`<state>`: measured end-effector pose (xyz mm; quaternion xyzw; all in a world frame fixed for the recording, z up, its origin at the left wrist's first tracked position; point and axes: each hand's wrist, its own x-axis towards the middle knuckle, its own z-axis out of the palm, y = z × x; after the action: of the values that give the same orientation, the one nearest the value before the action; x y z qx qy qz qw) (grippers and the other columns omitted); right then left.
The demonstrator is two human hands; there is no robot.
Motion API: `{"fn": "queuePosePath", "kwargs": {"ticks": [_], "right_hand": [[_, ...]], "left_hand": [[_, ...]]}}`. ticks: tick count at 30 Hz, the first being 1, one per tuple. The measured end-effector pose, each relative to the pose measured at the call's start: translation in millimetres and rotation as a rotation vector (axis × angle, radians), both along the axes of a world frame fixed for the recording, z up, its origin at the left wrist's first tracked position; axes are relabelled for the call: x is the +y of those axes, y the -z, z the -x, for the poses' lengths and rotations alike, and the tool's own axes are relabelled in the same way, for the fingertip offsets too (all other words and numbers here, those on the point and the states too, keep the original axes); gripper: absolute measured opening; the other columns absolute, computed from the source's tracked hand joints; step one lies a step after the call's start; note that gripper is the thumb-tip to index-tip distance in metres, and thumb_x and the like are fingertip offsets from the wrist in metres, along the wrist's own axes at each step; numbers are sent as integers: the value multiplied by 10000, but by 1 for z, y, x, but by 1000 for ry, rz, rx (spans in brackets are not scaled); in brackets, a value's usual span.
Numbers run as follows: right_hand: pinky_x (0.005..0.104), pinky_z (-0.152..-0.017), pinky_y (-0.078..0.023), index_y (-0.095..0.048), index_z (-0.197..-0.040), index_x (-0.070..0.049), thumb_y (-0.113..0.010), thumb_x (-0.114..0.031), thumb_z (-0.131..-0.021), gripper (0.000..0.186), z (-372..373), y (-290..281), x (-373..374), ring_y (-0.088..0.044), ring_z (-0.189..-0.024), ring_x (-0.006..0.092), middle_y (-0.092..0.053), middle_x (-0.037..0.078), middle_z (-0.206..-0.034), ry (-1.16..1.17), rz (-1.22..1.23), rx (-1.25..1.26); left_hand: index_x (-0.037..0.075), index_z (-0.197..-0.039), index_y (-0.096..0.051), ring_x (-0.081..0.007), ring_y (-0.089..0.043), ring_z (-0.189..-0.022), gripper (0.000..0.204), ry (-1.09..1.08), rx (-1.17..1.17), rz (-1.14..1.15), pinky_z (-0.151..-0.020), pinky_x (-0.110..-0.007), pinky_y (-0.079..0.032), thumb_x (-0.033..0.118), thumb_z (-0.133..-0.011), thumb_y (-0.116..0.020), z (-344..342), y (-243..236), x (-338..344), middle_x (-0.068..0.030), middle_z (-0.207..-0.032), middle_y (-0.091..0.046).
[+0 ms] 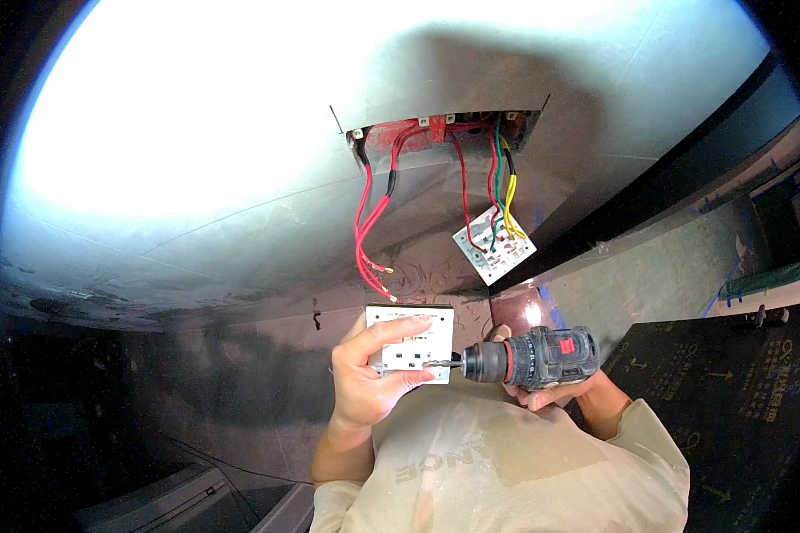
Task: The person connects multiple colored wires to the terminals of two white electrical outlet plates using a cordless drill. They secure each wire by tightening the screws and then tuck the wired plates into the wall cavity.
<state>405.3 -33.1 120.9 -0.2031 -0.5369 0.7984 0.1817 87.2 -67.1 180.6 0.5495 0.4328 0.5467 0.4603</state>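
My left hand (363, 377) is closed round a square white wall switch plate (440, 327), its back with terminal openings facing up. A cordless drill (547, 357) lies level in my right hand (556, 393), whose fingers wrap under its body. The thin bit (443, 363) points left and reaches over the lower part of the plate; I cannot tell whether it sits in a screw. Just above the plate hang red wires (361, 235) with bare ends, apart from it. A second white plate (496, 253) dangles to the right on red, green and yellow wires.
A red wall box (431, 131) is set in the grey wall (267, 200), and the wires come out of it. At the right run a dark ledge (684, 155) and a dark printed sheet (729, 391) on the floor. Bright glare covers the upper left.
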Motion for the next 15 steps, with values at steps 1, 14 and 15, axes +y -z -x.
{"fn": "queuePosePath", "kwargs": {"ticks": [1, 14, 15], "right_hand": [[327, -800, -548, -692, -1104, -70, -942, -187, -752, 448, -1, 0, 0, -687, -871, 142, -739, 20, -954, 2, 15, -6], [325, -809, -520, -683, -1118, -68, -961, -239, -733, 504, -6, 5, -7, -658, -892, 165, -700, 18, -988, 82, -7, -99], [327, -803, -513, -681, -1117, -67, -965, -255, -729, 517, -7, 5, -7, -648, -891, 171, -687, 18, -988, 100, -70, -100]], "left_hand": [[-30, -1173, -731, -223, -693, -1045, 554, 2, -1, 2, -904, -313, -549, -99, -644, -881, 0, 0, 0, -166, -1162, -708], [-56, -1191, -718, -219, -698, -1035, 451, -1, -27, 6, -900, -326, -537, 110, -789, -840, 4, 3, 0, -182, -1120, -724], [-66, -1189, -715, -224, -699, -1034, 437, -13, -64, -6, -905, -332, -532, 173, -834, -804, 12, 10, -1, -189, -1114, -725]]}}
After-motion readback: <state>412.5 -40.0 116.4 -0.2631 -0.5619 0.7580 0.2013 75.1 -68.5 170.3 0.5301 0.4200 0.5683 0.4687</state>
